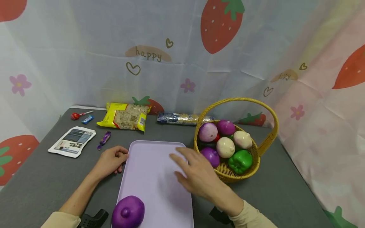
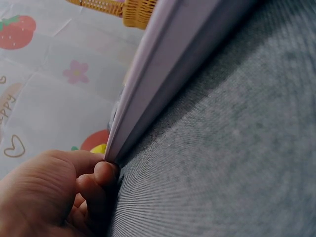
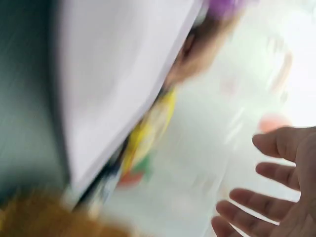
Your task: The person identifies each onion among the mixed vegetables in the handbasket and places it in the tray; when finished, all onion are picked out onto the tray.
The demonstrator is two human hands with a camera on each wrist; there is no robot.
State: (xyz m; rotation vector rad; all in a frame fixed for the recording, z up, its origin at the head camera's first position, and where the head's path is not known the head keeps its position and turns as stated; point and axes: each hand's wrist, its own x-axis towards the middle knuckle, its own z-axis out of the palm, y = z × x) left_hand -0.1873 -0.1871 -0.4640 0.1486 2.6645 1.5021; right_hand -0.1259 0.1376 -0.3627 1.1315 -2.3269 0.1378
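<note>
A pale lilac tray (image 1: 155,177) lies on the grey table, and a purple toy eggplant (image 1: 129,211) sits in its near left corner. At the tray's left rim my left hand (image 1: 112,161) pinches the edge between thumb and curled fingers, as the left wrist view shows at the rim (image 2: 129,111). Over the right half of the tray hovers my right hand (image 1: 198,172), fingers spread and holding nothing. Just right of it stands a yellow wicker basket (image 1: 228,178) with toy vegetables, among them a green pepper (image 1: 240,161), a purple onion (image 1: 210,157) and a white onion (image 1: 225,147).
Behind the tray lie a yellow snack bag (image 1: 125,116) and a long shiny packet (image 1: 179,118). On the left are a white pouch (image 1: 72,141), a purple-wrapped candy (image 1: 104,139), a small blue candy (image 1: 87,119) and a red lollipop (image 1: 75,116). A printed curtain (image 1: 99,72) hangs behind the table.
</note>
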